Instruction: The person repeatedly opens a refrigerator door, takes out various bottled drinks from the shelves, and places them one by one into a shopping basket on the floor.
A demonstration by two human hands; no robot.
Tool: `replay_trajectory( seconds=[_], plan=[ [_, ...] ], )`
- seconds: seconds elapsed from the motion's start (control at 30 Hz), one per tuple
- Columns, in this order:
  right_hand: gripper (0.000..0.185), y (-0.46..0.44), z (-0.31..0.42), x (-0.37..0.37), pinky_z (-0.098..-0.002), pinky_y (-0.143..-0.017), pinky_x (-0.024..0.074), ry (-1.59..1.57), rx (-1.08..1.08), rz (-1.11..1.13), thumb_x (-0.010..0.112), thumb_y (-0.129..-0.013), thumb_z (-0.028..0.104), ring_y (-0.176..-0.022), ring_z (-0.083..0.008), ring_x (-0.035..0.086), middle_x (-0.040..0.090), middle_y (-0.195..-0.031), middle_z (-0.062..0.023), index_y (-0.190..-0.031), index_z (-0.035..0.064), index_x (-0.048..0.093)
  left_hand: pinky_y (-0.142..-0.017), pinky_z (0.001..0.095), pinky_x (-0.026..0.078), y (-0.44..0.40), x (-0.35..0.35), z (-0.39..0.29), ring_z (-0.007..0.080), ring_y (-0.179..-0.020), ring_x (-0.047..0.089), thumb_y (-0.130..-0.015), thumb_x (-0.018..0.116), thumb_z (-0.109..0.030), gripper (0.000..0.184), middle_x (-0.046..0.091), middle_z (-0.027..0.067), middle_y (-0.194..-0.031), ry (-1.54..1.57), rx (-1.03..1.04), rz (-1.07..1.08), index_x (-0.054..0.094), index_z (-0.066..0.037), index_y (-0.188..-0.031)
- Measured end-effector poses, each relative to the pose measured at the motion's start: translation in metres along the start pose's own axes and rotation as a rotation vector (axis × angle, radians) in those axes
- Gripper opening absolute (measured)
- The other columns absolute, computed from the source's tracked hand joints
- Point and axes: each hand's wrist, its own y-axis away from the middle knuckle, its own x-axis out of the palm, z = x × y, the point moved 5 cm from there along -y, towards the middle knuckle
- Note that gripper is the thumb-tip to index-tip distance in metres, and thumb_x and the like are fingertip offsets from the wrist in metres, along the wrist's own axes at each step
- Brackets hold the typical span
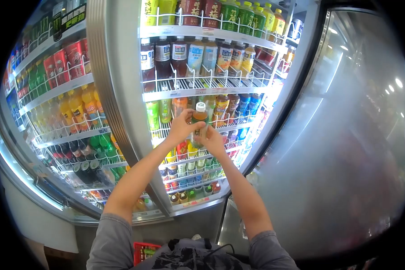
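Note:
A drink bottle (200, 115) with a white cap, brown liquid and a partly covered label is held upright in front of the open fridge. My left hand (182, 128) grips it from the left, thumb across the front. On the lower right side, the fingers of my right hand (211, 139) are closed around the same bottle. Just behind it, a wire-fronted shelf (252, 119) carries drinks, including an orange-labelled bottle (221, 109) and blue bottles (244, 104). Part of the label is hidden by my fingers.
The fogged glass door (342, 135) stands swung out on the right. Dark-drink bottles (179, 56) line the shelf above, with green bottles (245, 18) higher up. A frame post (117, 90) separates the left fridge section, which holds red cans (62, 61). A red basket (139, 253) is below me.

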Motion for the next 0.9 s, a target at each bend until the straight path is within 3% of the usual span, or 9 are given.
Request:
replay_trajectory(
  seconds=[0.13,0.27,0.33,0.4,0.53,0.73,0.9],
  plan=[
    [0.057,0.035,0.02,0.008,-0.0307,-0.087,0.0511,0.148,0.091,0.062,0.077,-0.082,0.019,-0.103,-0.0135,0.063,0.066,-0.115,-0.01,-0.129,-0.0001,0.052,-0.096,0.0328,0.048,0.026,-0.013,0.016,0.0199,-0.116,0.057,-0.094,0.065,-0.029,0.052,0.058,0.016,-0.128,0.129,-0.087,0.08,0.049,0.002,-0.132],
    [0.045,0.068,0.031,0.024,-0.0298,-0.092,0.05,-0.205,0.048,0.043,0.072,-0.088,0.012,-0.104,-0.015,0.063,0.065,-0.115,-0.0077,-0.127,-0.0011,0.054,-0.096,0.0307,0.047,0.069,-0.014,0.015,0.0173,-0.116,0.056,-0.099,0.056,-0.031,0.054,0.058,0.013,-0.128,0.272,-0.022,0.198,0.045,0.003,-0.139],
    [0.044,0.088,0.051,0.029,-0.0293,-0.093,0.049,-0.324,0.093,0.052,0.071,-0.088,0.011,-0.105,-0.014,0.062,0.065,-0.115,-0.0081,-0.127,-0.0005,0.054,-0.095,0.0298,0.047,0.092,-0.011,0.013,0.0164,-0.116,0.056,-0.099,0.056,-0.031,0.055,0.058,0.0111,-0.128,0.277,-0.111,0.314,0.044,0.003,-0.14],
    [0.044,0.1,0.058,0.037,-0.0292,-0.094,0.0487,-0.346,0.1,0.05,0.071,-0.088,0.01,-0.107,-0.0137,0.061,0.064,-0.117,-0.0088,-0.127,-0.0004,0.054,-0.092,0.0293,0.048,0.112,-0.015,0.003,0.0174,-0.11,0.06,-0.096,0.061,-0.029,0.057,0.061,0.0118,-0.123,0.351,-0.078,0.293,0.043,0.002,-0.14],
    [0.045,0.103,0.093,0.067,-0.0294,-0.096,0.0483,-0.341,0.057,0.074,0.072,-0.087,0.009,-0.109,-0.0149,0.061,0.063,-0.12,-0.0096,-0.126,-0.001,0.053,-0.1,0.0325,0.044,0.145,-0.054,-0.013,0.0205,-0.119,0.057,-0.095,0.063,-0.022,0.062,0.059,0.0143,-0.129,0.274,-0.01,0.262,0.036,0.0,-0.146],
    [0.052,0.12,0.132,0.134,-0.0292,-0.096,0.0477,-0.418,0.093,0.366,0.069,-0.089,0.007,-0.111,-0.0143,0.059,0.06,-0.125,-0.0084,-0.135,-0.0008,0.046,-0.098,0.0324,0.046,0.216,-0.137,-0.047,0.0201,-0.112,0.061,-0.091,0.066,-0.018,0.058,0.062,0.0157,-0.122,0.189,0.076,0.1,0.043,0.0,-0.141],
    [0.048,0.126,0.152,0.195,-0.028,-0.097,0.0461,-0.467,0.019,0.539,0.065,-0.092,0.008,-0.114,-0.0135,0.057,0.059,-0.127,-0.0079,-0.135,-0.0004,0.046,-0.104,0.033,0.042,0.263,-0.193,-0.059,0.0196,-0.119,0.056,-0.092,0.066,-0.014,0.06,0.057,0.0134,-0.13,0.11,-0.025,0.041,0.039,0.004,-0.143]
  ],
)
